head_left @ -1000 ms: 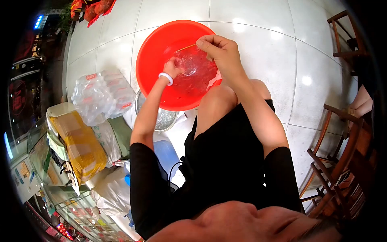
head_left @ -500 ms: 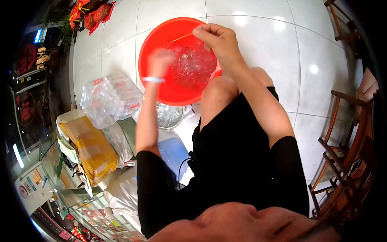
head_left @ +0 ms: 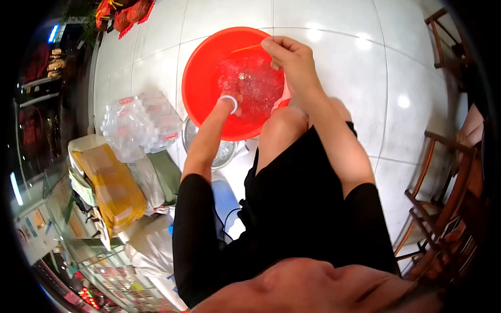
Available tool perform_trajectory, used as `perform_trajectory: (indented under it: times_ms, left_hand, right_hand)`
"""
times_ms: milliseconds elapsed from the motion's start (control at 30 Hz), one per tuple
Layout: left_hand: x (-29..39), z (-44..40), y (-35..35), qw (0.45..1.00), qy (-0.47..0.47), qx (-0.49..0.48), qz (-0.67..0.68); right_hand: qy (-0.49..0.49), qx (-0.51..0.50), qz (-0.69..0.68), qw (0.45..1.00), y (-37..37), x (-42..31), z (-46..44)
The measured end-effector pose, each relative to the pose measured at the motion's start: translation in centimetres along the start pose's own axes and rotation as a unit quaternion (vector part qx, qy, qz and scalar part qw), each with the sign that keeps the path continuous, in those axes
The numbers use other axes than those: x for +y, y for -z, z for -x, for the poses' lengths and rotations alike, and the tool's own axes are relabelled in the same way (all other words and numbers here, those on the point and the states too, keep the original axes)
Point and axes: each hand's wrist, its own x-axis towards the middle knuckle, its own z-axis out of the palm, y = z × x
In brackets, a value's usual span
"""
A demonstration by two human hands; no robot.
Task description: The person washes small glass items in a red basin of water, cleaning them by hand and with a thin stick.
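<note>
A round red plastic basin (head_left: 201, 62) stands on the floor before my knees, with a heap of clear, shiny pieces (head_left: 255, 78) in it, too small to name. My left hand (head_left: 236, 100), with a white band at the wrist, reaches down among these pieces. Its fingers are hidden or blend into the heap. Above the far right rim, my right hand (head_left: 293, 55) pinches a thin yellowish stick (head_left: 246, 48) between thumb and fingertips. The stick points left over the basin.
A metal bowl of clear pieces (head_left: 224, 154) sits partly under my left forearm. Left of it lie plastic-wrapped bottles (head_left: 138, 125) and a yellow-taped parcel (head_left: 112, 182). Wooden chairs (head_left: 430, 203) stand to the right on the white tiles (head_left: 349, 68).
My left hand has moved from above the basin's left side down into the clear pieces. My right hand still pinches the thin stick, slightly shifted in view.
</note>
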Motion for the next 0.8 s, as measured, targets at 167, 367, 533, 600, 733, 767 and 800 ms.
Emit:
perform_trajectory:
  times_ms: [167,367,533,600,733,767,800]
  left_hand:
    - [-0.3,2.3,4.4,0.891,0.061,0.049,0.448]
    - [2.0,1.3,2.1,0.99,0.036,-0.023,0.138]
    - [0.6,3.6,3.7,0.783,-0.023,0.181,0.594]
    - [0.3,8.7,9.3,0.69,-0.082,0.155,0.702]
    - [-1.5,7.4,3.9,0.599,-0.133,0.132,0.779]
    - [-1.0,6.2,1.7,0.68,-0.09,0.138,0.715]
    - [-0.1,4.4,0.2,0.748,-0.048,0.15,0.645]
  right_hand:
    - [0.024,0.037,0.008,0.999,0.2,-0.2,0.3]
    - [-0.011,0.005,-0.051,0.999,0.5,0.6,-0.1]
    - [-0.049,0.029,-0.055,0.997,0.5,-0.1,0.4]
    - [-0.026,0.005,-0.038,0.999,0.6,-0.2,-0.1]
    - [-0.029,0.005,-0.05,0.998,0.3,0.3,0.0]
    - [-0.029,0.023,-0.031,0.999,0.0,0.5,0.0]
    - [-0.026,0.037,-0.003,0.999,0.2,0.2,-0.4]
